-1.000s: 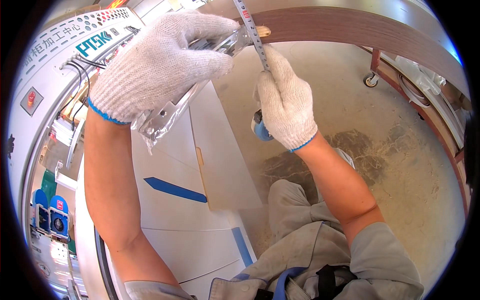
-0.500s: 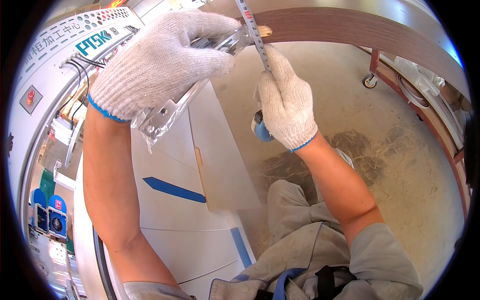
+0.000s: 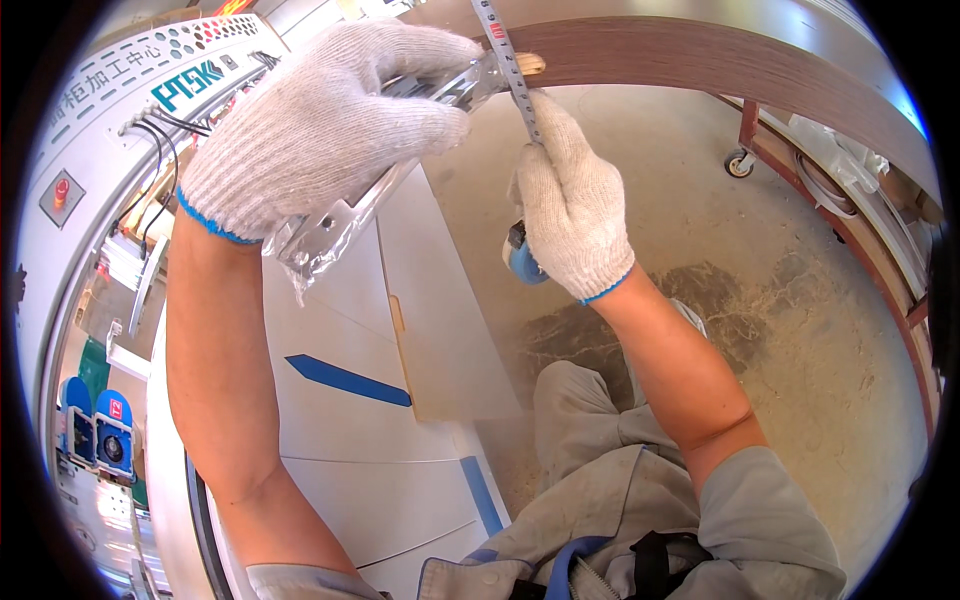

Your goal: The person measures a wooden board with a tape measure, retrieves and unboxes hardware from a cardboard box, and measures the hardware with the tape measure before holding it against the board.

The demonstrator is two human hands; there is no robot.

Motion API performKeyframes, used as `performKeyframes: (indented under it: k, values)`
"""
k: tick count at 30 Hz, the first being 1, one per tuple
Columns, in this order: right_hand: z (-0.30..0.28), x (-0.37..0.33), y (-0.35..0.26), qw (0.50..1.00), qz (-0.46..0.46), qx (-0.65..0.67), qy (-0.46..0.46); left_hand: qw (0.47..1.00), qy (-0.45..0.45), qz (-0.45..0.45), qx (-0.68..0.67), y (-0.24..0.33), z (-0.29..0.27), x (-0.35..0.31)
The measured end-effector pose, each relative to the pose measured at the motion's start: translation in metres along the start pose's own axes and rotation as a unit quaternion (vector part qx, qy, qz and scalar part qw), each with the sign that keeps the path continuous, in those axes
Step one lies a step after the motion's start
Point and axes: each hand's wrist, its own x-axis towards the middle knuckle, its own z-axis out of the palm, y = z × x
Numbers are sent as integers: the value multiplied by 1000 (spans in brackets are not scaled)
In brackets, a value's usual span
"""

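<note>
My left hand [image 3: 330, 130], in a white knitted glove with a blue cuff, is closed around a long metal rail [image 3: 345, 218] wrapped in clear plastic. The rail looks like a drawer slide; the hand hides much of it. My right hand [image 3: 575, 215], gloved alike, grips a tape measure, whose blue case [image 3: 524, 262] shows below the fingers. From my right thumb and fingers the tape's blade [image 3: 508, 62] runs upward out of view. It crosses the rail's upper end, close to the small tan end of some piece [image 3: 534, 64].
A brown wood-grain panel [image 3: 680, 48] spans the top. Under it at right stands a rack with a caster [image 3: 739, 162]. On the left are a machine panel with a red button [image 3: 62, 193] and a white surface [image 3: 340, 430] bearing a blue arrow-shaped strip [image 3: 348, 381].
</note>
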Motion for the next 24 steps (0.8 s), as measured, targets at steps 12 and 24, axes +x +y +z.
performKeyframes:
  k: [12, 24]
  values:
    - [1, 1, 7, 999, -35, -24, 14, 1000, -2, -3, 0, 1, 1, 1]
    - [2, 2, 4, 1000, -14, -5, 18, 1000, -17, 12, -15, 1, -1, 1]
